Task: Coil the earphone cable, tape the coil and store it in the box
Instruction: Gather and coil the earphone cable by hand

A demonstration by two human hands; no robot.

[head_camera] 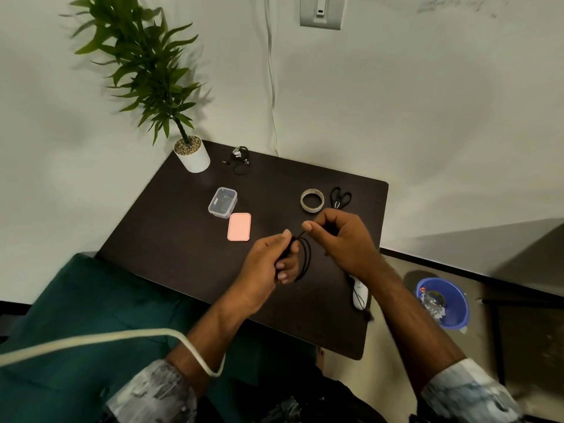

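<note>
Standing against a pale wall, the dark table [171, 239] is carrying a clear box [222, 202], tape roll [312, 201] and scissors [339, 197]. Above it, the left hand [268, 267] is gripping the black cable coil [303, 259], its grip clamped; the right hand [341, 239] is pinching the cable's strand.

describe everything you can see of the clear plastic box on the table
The clear plastic box is a small rectangular container with rounded corners and see-through walls, standing open on the dark table. Its pink lid lies flat just in front of it, near its corner. Neither hand touches it. Its contents cannot be made out.
</note>
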